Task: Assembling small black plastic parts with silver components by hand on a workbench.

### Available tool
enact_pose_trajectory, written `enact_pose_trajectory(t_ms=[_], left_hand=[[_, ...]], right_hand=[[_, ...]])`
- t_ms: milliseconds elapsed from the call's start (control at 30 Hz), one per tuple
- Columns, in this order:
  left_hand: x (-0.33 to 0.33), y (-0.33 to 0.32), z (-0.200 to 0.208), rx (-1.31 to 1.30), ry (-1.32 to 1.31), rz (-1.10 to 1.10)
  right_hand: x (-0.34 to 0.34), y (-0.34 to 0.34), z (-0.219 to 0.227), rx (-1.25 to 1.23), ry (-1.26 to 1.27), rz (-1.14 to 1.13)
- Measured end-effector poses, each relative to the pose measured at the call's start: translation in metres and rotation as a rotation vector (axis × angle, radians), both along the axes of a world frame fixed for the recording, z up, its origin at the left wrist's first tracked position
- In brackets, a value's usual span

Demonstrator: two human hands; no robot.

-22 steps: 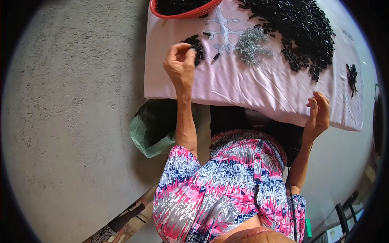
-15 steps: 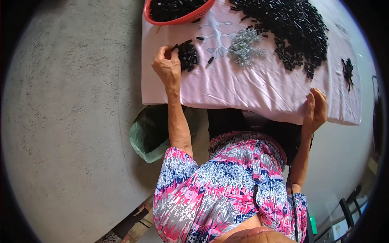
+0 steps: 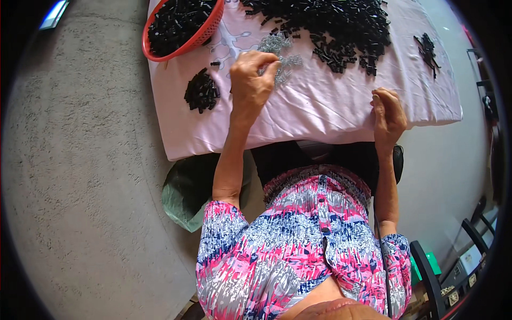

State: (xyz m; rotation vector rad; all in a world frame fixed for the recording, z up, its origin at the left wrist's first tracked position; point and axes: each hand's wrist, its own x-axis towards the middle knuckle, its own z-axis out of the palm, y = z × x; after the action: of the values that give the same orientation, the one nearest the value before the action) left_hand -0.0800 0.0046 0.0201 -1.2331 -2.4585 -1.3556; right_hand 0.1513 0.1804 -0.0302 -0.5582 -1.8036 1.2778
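Note:
My left hand (image 3: pixel 252 80) hovers at the near left side of a pile of small silver metal pieces (image 3: pixel 290 61). Its thumb and forefinger curl together, and whatever lies between them is too small to make out. Over the front part of the cloth, my right hand (image 3: pixel 390 114) has its fingers bent against the thumb; what they hold, if anything, is hidden. To the left of my left hand lies a small heap of short black pieces (image 3: pixel 202 92). A much larger heap of such black pieces (image 3: pixel 341 26) spreads across the far side.
A red plastic basket (image 3: pixel 210 29) full of black pieces stands at the far left of the pink cloth-covered table (image 3: pixel 314 114). Thin black pieces (image 3: pixel 427 53) lie at the right. A green sack (image 3: pixel 181 205) opens below the table's left front edge. A dark chair (image 3: pixel 426 266) stands lower right.
My left hand has left the small black heap and moved right to the silver pile. My right hand remains near the front edge with fingers closed. The whole view has shifted and turned somewhat.

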Motion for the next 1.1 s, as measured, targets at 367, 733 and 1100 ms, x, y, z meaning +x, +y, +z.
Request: enact_pose_trajectory(t_ms=[367, 733, 1100], left_hand=[[0.000, 0.063, -0.015, -0.125, 0.239, -0.230], [-0.005, 0.070, -0.018, -0.246, 0.310, -0.265], [0.016, 0.111, -0.010, -0.018, 0.205, -0.370]], right_hand=[[0.000, 0.000, 0.008, 0.105, 0.004, 0.018], [-0.002, 0.000, 0.007, 0.148, -0.002, 0.010], [-0.003, -0.001, 0.006, 0.181, -0.013, -0.005]])
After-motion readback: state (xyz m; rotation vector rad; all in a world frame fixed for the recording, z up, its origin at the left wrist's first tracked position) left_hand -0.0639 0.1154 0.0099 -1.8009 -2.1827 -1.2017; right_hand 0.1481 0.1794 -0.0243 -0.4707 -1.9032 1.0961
